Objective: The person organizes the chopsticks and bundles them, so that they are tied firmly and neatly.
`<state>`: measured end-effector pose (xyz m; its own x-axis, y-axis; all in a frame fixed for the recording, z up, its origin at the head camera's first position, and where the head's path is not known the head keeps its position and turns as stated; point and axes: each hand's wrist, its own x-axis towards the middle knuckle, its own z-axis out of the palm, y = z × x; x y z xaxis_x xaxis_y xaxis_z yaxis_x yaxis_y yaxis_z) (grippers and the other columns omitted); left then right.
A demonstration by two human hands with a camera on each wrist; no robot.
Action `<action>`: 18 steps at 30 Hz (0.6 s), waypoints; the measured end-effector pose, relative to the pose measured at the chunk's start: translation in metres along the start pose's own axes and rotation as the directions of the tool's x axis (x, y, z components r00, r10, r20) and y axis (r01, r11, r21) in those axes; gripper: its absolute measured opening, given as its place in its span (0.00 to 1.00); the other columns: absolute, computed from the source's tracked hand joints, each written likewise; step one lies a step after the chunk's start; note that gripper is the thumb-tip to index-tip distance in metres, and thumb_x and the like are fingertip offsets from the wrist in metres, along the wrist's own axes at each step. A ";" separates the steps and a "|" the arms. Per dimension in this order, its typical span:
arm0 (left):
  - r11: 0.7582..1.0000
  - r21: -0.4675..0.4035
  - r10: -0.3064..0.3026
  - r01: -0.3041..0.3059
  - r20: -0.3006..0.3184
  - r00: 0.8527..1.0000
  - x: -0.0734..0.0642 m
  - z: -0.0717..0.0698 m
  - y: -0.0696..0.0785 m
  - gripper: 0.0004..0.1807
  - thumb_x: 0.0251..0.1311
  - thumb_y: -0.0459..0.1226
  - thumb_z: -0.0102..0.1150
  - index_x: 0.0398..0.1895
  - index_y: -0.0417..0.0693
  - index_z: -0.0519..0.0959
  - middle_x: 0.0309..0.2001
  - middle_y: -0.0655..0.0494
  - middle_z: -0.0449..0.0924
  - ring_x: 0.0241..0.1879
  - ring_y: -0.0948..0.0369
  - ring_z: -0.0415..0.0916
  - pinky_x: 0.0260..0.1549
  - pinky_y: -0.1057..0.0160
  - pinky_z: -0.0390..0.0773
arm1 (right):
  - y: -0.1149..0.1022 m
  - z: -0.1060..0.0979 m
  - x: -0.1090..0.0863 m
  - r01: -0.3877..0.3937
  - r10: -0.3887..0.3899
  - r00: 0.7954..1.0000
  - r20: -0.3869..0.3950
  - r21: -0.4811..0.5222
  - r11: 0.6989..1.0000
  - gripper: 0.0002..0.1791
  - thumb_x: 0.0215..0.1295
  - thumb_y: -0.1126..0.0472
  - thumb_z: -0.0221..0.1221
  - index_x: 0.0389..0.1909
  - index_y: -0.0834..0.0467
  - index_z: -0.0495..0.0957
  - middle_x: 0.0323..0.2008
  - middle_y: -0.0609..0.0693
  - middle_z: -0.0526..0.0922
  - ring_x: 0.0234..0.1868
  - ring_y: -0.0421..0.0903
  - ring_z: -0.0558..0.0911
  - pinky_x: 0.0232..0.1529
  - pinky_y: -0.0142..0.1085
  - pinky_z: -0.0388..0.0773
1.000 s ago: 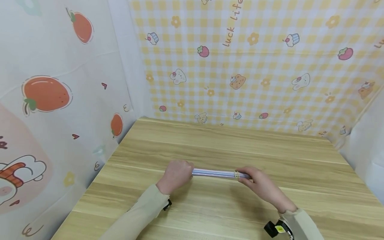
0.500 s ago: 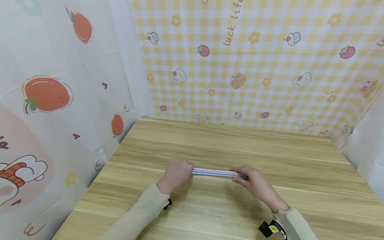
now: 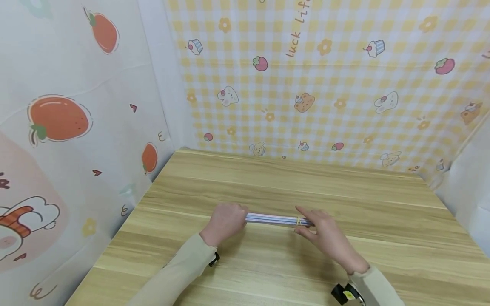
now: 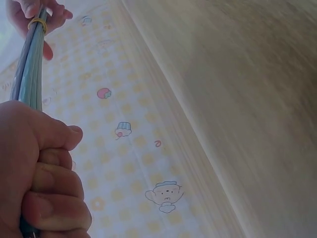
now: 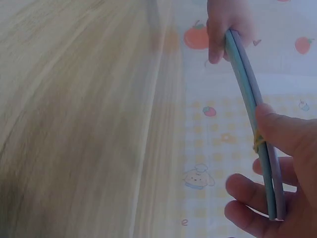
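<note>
A slim bundle of pastel blue, teal and purple pencils (image 3: 272, 219) is held level above the table. My left hand (image 3: 227, 223) grips one end in a fist, hiding that part; in its wrist view the left fingers (image 4: 57, 198) curl firmly round it. A yellow rubber band (image 3: 298, 221) wraps the bundle near the other end. About that end, my right hand (image 3: 325, 233) has its index finger and thumb spread to either side of the pencils. In the right wrist view, the band (image 5: 258, 142) lies just below the thumb tip, with the other fingers behind the pencil ends.
A wood-grain table (image 3: 245, 272) spreads beneath both hands. Behind it hangs a yellow checked cloth (image 3: 325, 76), and a white fruit-print cloth (image 3: 111, 127) closes the left side. White cloth (image 3: 472, 187) also stands at the right.
My right hand has shifted slightly left along the bundle, and its index finger and thumb have spread off the band. The band sits a little farther left. The left hand holds still.
</note>
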<state>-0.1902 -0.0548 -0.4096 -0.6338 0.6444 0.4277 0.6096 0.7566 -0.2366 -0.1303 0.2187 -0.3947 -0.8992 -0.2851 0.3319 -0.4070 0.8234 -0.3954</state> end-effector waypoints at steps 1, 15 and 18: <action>1.000 0.002 -0.001 0.001 0.000 1.000 0.000 0.001 0.000 0.21 0.42 0.30 0.58 0.09 0.55 0.56 0.11 0.66 0.44 0.13 0.70 0.39 0.10 0.74 0.39 | 0.000 -0.002 0.000 -0.013 0.013 1.000 0.013 0.008 1.000 0.31 0.54 0.57 0.67 0.59 0.61 0.74 0.42 0.51 0.83 0.43 0.47 0.78 0.43 0.43 0.78; 0.998 0.055 0.021 -0.020 -0.024 0.999 0.002 -0.001 0.001 0.22 0.41 0.32 0.57 0.09 0.56 0.53 0.11 0.65 0.42 0.13 0.70 0.37 0.09 0.73 0.39 | 0.000 -0.012 0.001 0.040 -0.040 0.999 0.019 -0.021 0.999 0.14 0.52 0.63 0.67 0.41 0.61 0.82 0.37 0.51 0.86 0.40 0.49 0.84 0.60 0.63 0.59; 0.997 0.069 0.028 -0.026 -0.035 0.999 0.002 0.000 0.002 0.21 0.40 0.32 0.58 0.09 0.56 0.55 0.10 0.65 0.43 0.13 0.70 0.38 0.09 0.73 0.39 | -0.001 -0.010 0.002 0.050 -0.049 0.998 0.034 -0.027 0.998 0.13 0.51 0.63 0.67 0.39 0.61 0.82 0.36 0.50 0.86 0.39 0.48 0.84 0.59 0.60 0.62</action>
<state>-0.1902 -0.0522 -0.4089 -0.5992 0.6612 0.4515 0.5912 0.7457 -0.3073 -0.1300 0.2222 -0.3846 -0.8832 -0.3413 0.3216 -0.4466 0.8212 -0.3552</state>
